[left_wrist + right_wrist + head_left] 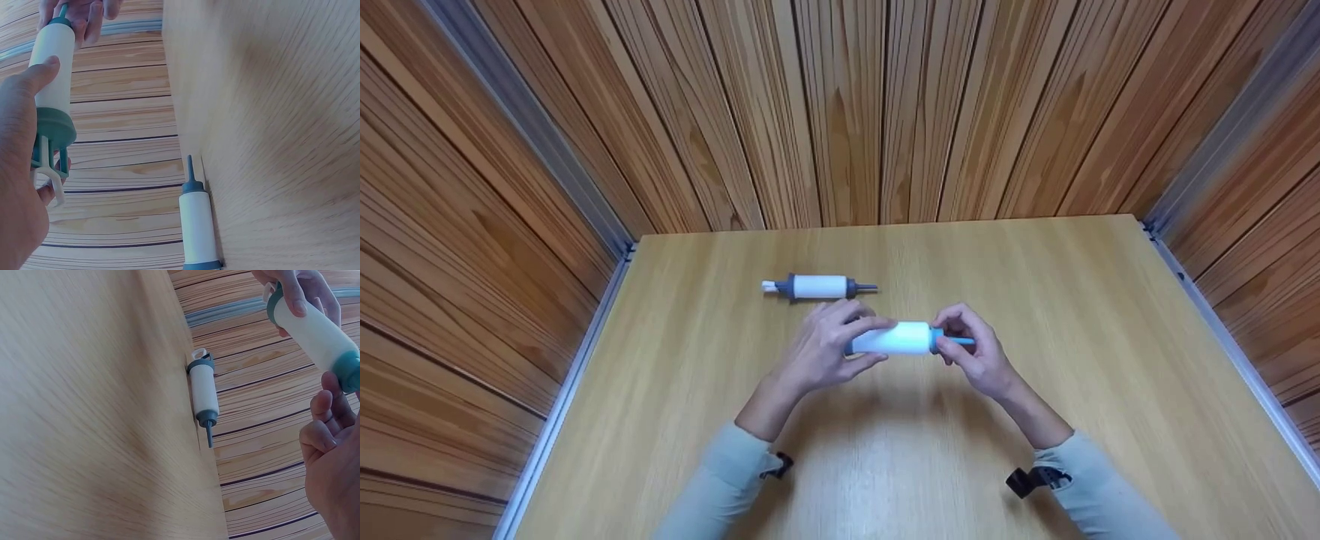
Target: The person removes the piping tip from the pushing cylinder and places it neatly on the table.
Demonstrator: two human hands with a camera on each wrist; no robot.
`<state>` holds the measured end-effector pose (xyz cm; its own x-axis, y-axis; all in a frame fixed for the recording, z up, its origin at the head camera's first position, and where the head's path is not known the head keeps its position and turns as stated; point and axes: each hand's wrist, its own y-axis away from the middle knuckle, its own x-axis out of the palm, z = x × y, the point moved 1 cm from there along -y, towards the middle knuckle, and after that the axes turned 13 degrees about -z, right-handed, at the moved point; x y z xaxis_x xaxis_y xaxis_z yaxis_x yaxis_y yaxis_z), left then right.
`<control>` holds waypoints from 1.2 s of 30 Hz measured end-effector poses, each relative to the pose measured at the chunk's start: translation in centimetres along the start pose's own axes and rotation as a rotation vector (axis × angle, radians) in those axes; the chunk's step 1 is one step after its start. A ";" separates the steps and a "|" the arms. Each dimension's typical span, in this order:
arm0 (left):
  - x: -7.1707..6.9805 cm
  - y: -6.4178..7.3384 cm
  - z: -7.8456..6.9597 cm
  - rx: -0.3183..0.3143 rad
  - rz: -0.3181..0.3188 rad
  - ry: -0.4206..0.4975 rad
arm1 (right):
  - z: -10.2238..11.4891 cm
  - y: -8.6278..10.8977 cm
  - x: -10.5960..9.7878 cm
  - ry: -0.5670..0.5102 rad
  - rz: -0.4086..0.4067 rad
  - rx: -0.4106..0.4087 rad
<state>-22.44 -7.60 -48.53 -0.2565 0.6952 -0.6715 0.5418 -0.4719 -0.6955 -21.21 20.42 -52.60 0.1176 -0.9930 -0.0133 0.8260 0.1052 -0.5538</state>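
A large plastic syringe [906, 338] with a white barrel, blue-green ends and a thin nozzle is held level above the table, its nozzle pointing right. My left hand [837, 343] grips the barrel toward its handle end, thumb along the near side. At the other end, my right hand [971, 347] pinches the blue-green collar [348, 371] at the base of the nozzle. The left wrist view shows a white ring handle [49, 175] below the green end cap, partly behind the left hand.
A second syringe [820, 286], white with dark grey-blue ends, lies on the wooden table [697, 300] just beyond my left hand, nozzle to the right. Wood-panelled walls [847, 112] rise at the back and sides, with metal rails [577, 352] along the table's sides.
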 end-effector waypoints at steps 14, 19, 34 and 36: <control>0.1 0.2 0.2 -0.022 0.001 0.011 | 0.0 0.1 -0.1 0.048 0.022 -0.001; 0.0 0.2 0.2 -0.017 -0.006 0.006 | -0.1 0.1 0.1 -0.012 0.030 0.046; 0.0 0.3 0.1 -0.031 0.011 0.023 | -0.2 0.3 -0.1 0.033 0.028 0.037; 0.0 0.2 0.2 -0.031 0.009 0.027 | -0.1 0.4 -0.1 0.054 0.028 0.031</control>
<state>-22.49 -7.81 -48.74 -0.2303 0.7053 -0.6705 0.5689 -0.4614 -0.6808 -20.99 20.56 -52.91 0.1116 -0.9910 -0.0739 0.8396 0.1338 -0.5265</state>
